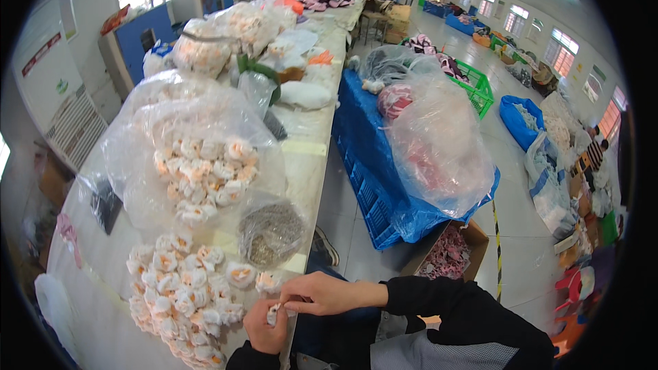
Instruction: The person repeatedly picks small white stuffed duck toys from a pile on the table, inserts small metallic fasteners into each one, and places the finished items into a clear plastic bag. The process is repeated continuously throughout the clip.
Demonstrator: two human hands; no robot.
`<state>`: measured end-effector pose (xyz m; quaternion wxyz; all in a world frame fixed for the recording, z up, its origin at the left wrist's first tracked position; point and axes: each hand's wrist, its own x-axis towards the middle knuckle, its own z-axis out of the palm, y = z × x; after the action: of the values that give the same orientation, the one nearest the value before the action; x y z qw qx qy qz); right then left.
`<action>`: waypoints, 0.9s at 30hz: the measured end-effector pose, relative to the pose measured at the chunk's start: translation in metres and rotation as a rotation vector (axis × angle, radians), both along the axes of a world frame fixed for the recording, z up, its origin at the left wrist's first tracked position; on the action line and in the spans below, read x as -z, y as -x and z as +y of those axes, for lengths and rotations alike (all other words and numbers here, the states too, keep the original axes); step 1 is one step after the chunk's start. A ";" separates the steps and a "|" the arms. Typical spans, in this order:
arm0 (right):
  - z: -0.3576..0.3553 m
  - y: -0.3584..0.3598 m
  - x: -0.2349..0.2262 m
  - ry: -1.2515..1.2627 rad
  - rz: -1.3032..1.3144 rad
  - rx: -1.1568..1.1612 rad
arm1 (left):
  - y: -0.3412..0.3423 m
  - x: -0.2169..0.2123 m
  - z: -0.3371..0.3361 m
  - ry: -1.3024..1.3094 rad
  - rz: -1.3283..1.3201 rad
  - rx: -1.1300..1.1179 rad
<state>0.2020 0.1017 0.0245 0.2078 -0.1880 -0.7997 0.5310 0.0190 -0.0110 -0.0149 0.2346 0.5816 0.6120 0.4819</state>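
Observation:
At the table's near right edge, my left hand (264, 327) is closed around a small white-and-peach plush piece (273, 313). My right hand (321, 293) pinches at the same piece from above, its fingertips meeting the left ones. Most of the piece is hidden by the fingers. Left of my hands spreads a heap of similar plush pieces (179, 294), white with peach middles. Two single ones lie close to my fingers. Beyond them sits a clear plastic bag (271, 233) of small grey-brown bits, and behind the heap a big clear bag (205, 171) spills more plush pieces.
More filled clear bags (203, 48) stand farther along the long table (312, 164). To the right is a blue crate (363, 192) with bagged pink items, beside a cardboard box (473, 247) of pink scraps. A green basket (478, 89) stands behind. Other people are far off.

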 end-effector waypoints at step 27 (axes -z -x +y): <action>-0.057 -0.193 0.008 0.150 0.124 0.504 | 0.091 -0.139 0.146 -0.190 0.301 -0.420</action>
<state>0.3954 0.0442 0.0162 0.3675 -0.3632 -0.6718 0.5308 -0.0717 0.1348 0.1240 -0.0195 0.5262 0.6994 0.4834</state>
